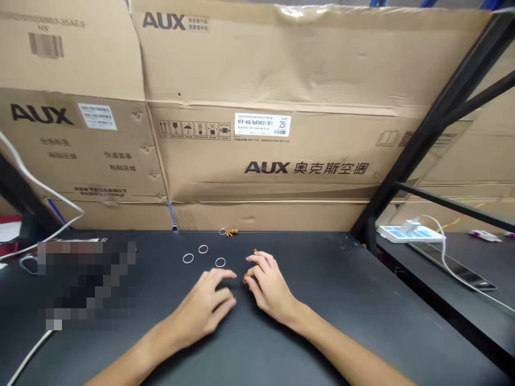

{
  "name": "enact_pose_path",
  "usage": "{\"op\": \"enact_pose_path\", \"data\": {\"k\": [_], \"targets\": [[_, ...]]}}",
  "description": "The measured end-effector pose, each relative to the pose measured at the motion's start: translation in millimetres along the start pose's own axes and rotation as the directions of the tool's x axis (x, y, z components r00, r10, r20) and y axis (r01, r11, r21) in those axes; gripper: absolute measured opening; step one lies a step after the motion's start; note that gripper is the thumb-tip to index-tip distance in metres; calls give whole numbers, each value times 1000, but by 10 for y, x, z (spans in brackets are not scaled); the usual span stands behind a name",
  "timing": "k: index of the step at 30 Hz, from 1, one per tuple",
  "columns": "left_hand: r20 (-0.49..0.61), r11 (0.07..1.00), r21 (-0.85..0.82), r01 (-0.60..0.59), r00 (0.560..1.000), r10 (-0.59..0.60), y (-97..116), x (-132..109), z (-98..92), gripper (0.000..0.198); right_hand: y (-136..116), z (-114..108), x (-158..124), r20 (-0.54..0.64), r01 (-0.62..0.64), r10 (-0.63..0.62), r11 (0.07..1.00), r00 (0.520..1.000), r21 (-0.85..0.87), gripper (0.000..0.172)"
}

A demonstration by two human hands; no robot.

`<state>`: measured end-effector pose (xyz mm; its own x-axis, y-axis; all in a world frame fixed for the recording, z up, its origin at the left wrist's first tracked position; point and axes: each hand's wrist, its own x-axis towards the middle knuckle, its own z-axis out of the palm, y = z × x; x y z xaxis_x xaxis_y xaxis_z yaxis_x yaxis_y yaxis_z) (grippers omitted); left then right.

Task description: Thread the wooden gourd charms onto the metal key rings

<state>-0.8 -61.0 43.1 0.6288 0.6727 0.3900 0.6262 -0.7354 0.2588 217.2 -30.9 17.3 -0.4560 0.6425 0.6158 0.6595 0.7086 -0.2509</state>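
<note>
My left hand hovers over the black tabletop with its thumb and fingers apart, nothing visible between them. To its right, my right hand curls its fingers and thumb around a small orange figure. Bits of orange also peek out beside its fingertips; the rest is hidden behind the fingers. Beyond my left hand lie three thin metal rings, one near ring, one left ring and one farther ring. A small orange trinket cluster with a ring rests at the table's back edge.
Large cardboard boxes form a wall behind the table. A black metal frame slants up at the right. Past it are a white power strip, a phone and a cable. At the left, a pixelated dark patch hides an object near white cables.
</note>
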Motion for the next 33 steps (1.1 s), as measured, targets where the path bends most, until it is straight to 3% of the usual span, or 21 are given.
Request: {"op": "enact_pose_path", "data": {"k": [5, 10, 14, 16, 20, 25, 33], "targets": [[-62, 986, 116, 121, 992, -115, -308, 19, 53, 24, 115, -11, 7, 7, -61, 63, 978, 998, -201, 15], [-98, 950, 239, 202, 978, -183, -435, 125, 90, 14, 143, -5, 19, 51, -126, 143, 959, 988, -253, 14], [-34, 918, 318, 238, 970, -240, -531, 454, 126, 20, 160, 8, 25, 105, -133, 164, 959, 981, -250, 11], [1, 879, 363, 311, 943, -334, -607, 663, 156, 27, 177, 25, 23, 113, -131, 166, 955, 980, -265, 10], [4, 855, 367, 365, 919, -394, -730, 972, 229, 27, 202, 52, 2, 106, -138, 172, 953, 979, -271, 10], [8, 862, 350, 367, 919, -395, -687, 1026, 280, 25, 199, 30, -29, 100, -150, 179, 957, 979, -247, 11], [108, 965, 209, 159, 977, -184, -342, 761, 262, 23, 211, 16, -9, 25, -147, 156, 965, 987, -217, 22]]}}
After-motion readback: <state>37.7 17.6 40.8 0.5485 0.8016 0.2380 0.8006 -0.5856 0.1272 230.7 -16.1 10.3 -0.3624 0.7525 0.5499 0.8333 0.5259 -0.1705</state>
